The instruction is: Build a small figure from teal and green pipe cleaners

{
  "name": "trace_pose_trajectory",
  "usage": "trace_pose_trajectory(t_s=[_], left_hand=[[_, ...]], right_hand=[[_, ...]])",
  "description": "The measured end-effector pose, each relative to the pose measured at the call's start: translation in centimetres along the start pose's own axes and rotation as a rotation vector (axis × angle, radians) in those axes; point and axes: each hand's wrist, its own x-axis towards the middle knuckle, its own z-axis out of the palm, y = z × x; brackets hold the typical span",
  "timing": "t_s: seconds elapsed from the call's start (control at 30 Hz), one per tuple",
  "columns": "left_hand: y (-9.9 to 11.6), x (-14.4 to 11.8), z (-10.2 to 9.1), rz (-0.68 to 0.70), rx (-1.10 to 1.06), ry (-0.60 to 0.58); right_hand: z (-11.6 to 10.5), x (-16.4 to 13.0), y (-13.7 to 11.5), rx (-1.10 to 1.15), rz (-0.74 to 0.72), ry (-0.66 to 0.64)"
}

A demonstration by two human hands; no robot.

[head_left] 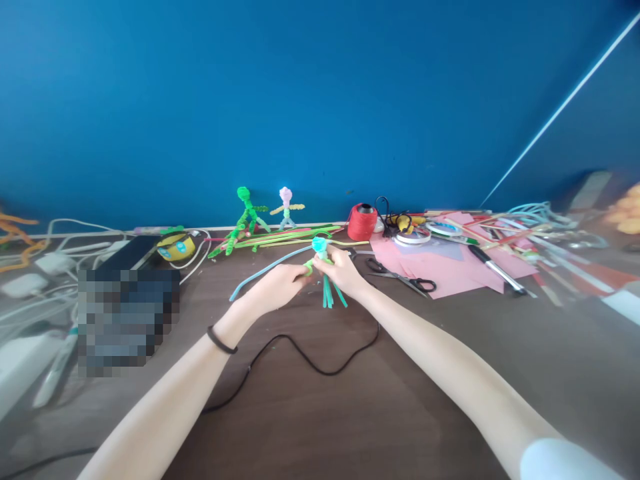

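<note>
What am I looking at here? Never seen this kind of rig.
No machine: these are a person's bare hands. The only picture comes from a camera worn on the person's head, looking forward and down, so both forearms reach in from the bottom.

The right hand holds a teal pipe-cleaner figure, its strands hanging below. The left hand pinches a light-green pipe cleaner against it; whether the two are joined is too small to tell.

On the brown table, a green pipe-cleaner figure and a pink-headed one stand near the blue wall. To the right are a red thread spool, scissors and pink paper.
</note>
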Motion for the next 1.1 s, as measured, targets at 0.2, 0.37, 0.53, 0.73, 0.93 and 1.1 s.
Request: trace_pose_trajectory(t_s=[0.2,0.37,0.53,0.73,0.93,1.1], left_hand=[[-0.6,0.1,-0.5,-0.023,0.141,0.073],[-0.8,0.1,-0.8,0.003,0.305,0.157],[-1.5,0.3,-0.5,-0.033,0.317,0.140],[-1.5,0.3,-0.4,-0.126,0.124,0.055],[-1.1,0.0,-0.1,-0.089,0.054,0.000],[-0.6,-0.1,0.2,-0.052,0.141,-0.017]], right_hand=[[-0.3,0.2,0.9,0.046,0.032,-0.070],[-0.2,0.2,1.0,0.111,0.096,-0.177],[-0.2,0.3,1.1,0.307,0.098,-0.219],[0.1,0.3,1.1,0.569,0.176,-0.206],[0.7,0.3,0.9,0.663,0.221,-0.124],[0.9,0.3,1.1,0.528,0.179,-0.007]])
